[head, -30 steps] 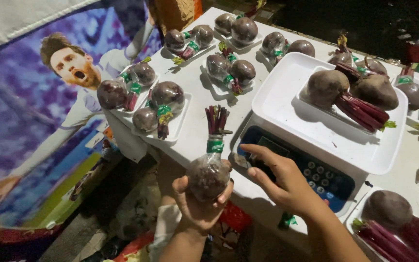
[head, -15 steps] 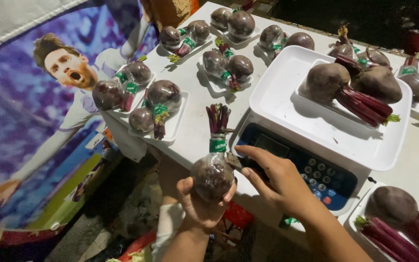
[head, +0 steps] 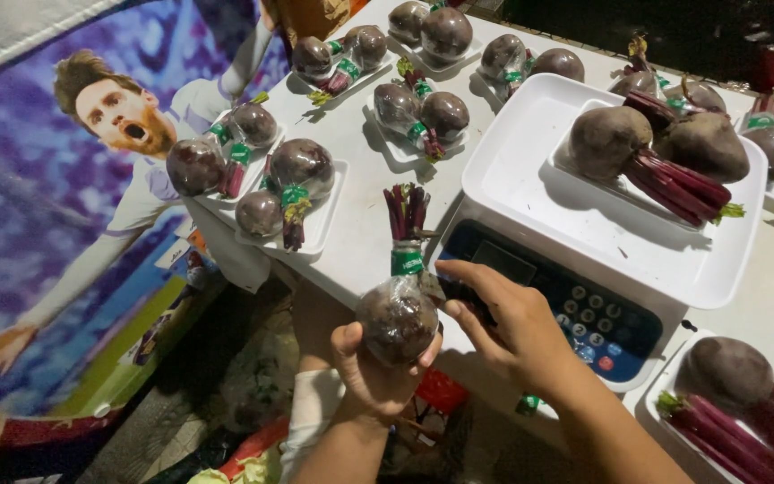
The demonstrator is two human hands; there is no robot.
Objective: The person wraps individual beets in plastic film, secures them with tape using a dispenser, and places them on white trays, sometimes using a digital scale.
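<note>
My left hand (head: 371, 372) cups a plastic-wrapped dark beetroot (head: 396, 318) from below, its cut red stems (head: 406, 211) pointing up with a green band below them. My right hand (head: 505, 324) rests on the front panel of a white electronic scale (head: 566, 315), fingers curled near the display and touching the wrapped beetroot's side. Two unwrapped beetroots (head: 656, 143) with red stems lie on the white scale tray (head: 530, 193).
Several white foam trays of wrapped beetroots (head: 272, 184) cover the white table (head: 365, 237). Another tray with a beetroot (head: 732, 385) sits at the right front. A large printed banner showing a person (head: 82, 206) hangs at the left, with clutter on the floor below.
My left hand with the wrapped beetroot has stayed near the scale's front. My right hand has slid slightly left along the panel toward the beetroot.
</note>
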